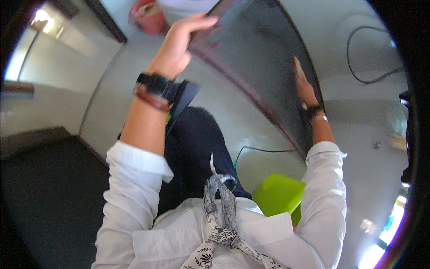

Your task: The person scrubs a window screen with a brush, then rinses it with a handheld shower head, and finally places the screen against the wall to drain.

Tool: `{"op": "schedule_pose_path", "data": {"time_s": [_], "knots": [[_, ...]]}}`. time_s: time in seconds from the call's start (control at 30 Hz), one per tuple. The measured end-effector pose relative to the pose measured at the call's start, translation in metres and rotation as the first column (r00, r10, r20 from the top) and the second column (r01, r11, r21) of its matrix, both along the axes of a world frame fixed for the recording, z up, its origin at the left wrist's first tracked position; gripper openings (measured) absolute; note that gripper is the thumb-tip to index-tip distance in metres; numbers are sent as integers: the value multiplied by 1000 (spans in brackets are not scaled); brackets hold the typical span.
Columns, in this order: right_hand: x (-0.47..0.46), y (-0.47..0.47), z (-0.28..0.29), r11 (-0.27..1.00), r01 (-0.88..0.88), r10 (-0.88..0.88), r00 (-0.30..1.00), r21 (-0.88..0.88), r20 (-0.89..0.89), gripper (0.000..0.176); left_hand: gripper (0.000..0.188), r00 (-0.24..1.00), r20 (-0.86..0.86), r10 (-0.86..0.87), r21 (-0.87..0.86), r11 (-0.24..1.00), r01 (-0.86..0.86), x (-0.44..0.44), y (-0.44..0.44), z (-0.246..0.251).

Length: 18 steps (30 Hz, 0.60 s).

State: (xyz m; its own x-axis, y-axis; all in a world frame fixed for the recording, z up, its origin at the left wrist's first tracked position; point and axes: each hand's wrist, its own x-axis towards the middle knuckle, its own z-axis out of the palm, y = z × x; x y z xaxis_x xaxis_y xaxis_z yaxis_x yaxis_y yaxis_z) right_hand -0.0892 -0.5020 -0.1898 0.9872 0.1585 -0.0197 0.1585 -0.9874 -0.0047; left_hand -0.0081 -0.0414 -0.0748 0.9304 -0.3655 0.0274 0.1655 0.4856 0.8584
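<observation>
A large dark panel (248, 57), which looks like a tabletop with a brown edge, stretches across the upper middle and right. My left hand (176, 45) grips its near-left edge, thumb and fingers over the rim; some of the fingers blur against the dark surface. Toward the panel's right edge, my right hand (306, 90) lies over the dark face. Held in it is a small pale object (297, 67), too blurred to name. A black watch (156, 85) and a brown bracelet circle my left wrist.
A pink-red bucket (149, 18) stands on the floor beyond my left hand. Lime-green plastic furniture (278, 193) is below my right forearm. Black cables run over the floor (268, 149) and at the right (349, 57). A black surface (50, 195) fills the lower left.
</observation>
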Motion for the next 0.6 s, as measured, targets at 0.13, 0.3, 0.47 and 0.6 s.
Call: {"op": "schedule_pose_path", "data": {"time_s": [0.13,0.3,0.47,0.6], "knots": [[-142,-139,-58,966,135,-187,953,-219,-238,81,29,982,65,-179,-442,877,189,-1,-25,-5],[-169,-98,-11,444,890,-568,367,101,-736,68,16,887,456,-73,-199,963,182,6,-24,-25],[-73,78,48,974,111,-94,991,197,-95,50,26,754,651,92,14,991,-133,25,-6,-38],[-54,134,49,962,234,-229,972,142,-53,50,41,992,-125,30,-323,944,-69,43,6,-5]]}}
